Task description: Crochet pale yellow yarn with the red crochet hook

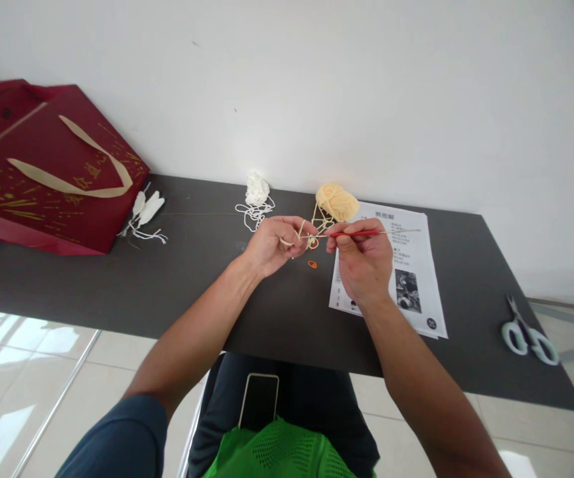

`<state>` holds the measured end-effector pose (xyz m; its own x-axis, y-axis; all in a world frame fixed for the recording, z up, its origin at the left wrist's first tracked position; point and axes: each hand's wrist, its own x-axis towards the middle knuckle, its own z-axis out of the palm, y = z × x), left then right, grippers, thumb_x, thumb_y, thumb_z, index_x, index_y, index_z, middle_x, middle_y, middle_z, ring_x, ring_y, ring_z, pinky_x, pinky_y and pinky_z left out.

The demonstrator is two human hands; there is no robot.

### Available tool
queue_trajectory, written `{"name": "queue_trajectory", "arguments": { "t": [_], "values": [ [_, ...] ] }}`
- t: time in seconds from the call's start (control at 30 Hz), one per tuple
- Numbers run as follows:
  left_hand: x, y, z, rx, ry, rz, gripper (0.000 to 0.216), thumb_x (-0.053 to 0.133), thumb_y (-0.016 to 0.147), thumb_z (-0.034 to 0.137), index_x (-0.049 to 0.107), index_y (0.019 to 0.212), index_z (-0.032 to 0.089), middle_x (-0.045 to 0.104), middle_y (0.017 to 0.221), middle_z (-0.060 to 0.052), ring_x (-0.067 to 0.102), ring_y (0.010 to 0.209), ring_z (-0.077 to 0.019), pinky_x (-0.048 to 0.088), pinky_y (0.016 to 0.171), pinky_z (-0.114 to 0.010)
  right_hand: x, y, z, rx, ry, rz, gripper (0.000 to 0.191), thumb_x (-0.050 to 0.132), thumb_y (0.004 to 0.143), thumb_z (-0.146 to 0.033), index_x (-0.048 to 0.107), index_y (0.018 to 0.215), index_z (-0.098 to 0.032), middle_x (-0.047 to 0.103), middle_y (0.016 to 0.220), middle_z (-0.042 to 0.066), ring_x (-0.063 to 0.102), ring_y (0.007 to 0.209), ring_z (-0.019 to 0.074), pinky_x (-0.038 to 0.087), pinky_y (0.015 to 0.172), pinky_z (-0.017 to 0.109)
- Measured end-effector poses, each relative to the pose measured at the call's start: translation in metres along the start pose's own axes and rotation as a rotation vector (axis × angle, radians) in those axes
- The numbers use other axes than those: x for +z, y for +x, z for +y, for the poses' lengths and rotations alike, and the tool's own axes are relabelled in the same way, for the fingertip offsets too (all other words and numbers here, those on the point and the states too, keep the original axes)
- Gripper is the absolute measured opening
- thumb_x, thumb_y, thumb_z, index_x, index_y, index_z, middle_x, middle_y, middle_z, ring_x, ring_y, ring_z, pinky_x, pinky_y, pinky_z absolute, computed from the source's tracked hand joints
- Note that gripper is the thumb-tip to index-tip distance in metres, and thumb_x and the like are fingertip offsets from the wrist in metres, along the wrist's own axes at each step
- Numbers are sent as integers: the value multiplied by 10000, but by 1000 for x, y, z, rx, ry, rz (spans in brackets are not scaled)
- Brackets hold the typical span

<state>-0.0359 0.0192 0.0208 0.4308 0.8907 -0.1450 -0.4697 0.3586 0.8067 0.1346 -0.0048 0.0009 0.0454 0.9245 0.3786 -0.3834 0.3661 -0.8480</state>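
Between the hands there is one crochet hook (361, 233). Beyond them are two yarn balls: one yellow (337, 201), one white (257, 188). Far right of them is one pair of scissors (528, 335), far left one red bag (42, 162).

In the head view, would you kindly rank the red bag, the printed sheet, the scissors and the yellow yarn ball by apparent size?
1. Red bag, largest.
2. Printed sheet.
3. Scissors and yellow yarn ball: these look alike, and the scissors lie nearer the camera, so I leave them unranked.
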Motion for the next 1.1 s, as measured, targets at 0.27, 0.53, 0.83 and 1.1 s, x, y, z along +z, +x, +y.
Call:
{"name": "queue_trajectory", "arguments": {
  "t": [0.27, 0.53, 0.83, 1.1],
  "values": [
    [0, 2, 0, -34, -29, 2, 237, 560, 513, 138, 726, 671, 79, 454, 447, -8, 344, 392, -84, 209, 435, -259, 4, -1, -6, 74, 24, 29, 202, 790, 847, -257, 595, 897, -261, 766, 868, -21, 646, 650, 107, 530, 638, 276],
    [-3, 1, -2, 42, -23, 8, 205, 701, 605, 103, 770, 798, 104, 649, 593, -42, 564, 530, -111, 377, 515, -233, 1, 3, -8, 307, 187, 140, 263, 867, 766, -301, 627, 851, -237, 764, 844, -27, 639, 647, 79, 557, 597, 207],
    [5, 3, -17, 295, 80, 208, 141, 831, 658, 148, 776, 787, 165, 730, 777, -16, 639, 712, -109, 497, 717, -244, 10, 2, -3, 411, 266, 246, 205, 859, 790, -290, 690, 854, -194, 769, 909, -12, 682, 713, 53, 620, 693, 149],
    [7, 2, -19, 385, 254, 317, 215, 801, 671, 153, 805, 883, 194, 655, 682, 22, 539, 618, -88, 435, 617, -228, 15, -2, 2, 396, 256, 259, 241, 858, 791, -328, 668, 868, -201, 768, 933, -15, 698, 741, 55, 637, 727, 153]
  ]
}}
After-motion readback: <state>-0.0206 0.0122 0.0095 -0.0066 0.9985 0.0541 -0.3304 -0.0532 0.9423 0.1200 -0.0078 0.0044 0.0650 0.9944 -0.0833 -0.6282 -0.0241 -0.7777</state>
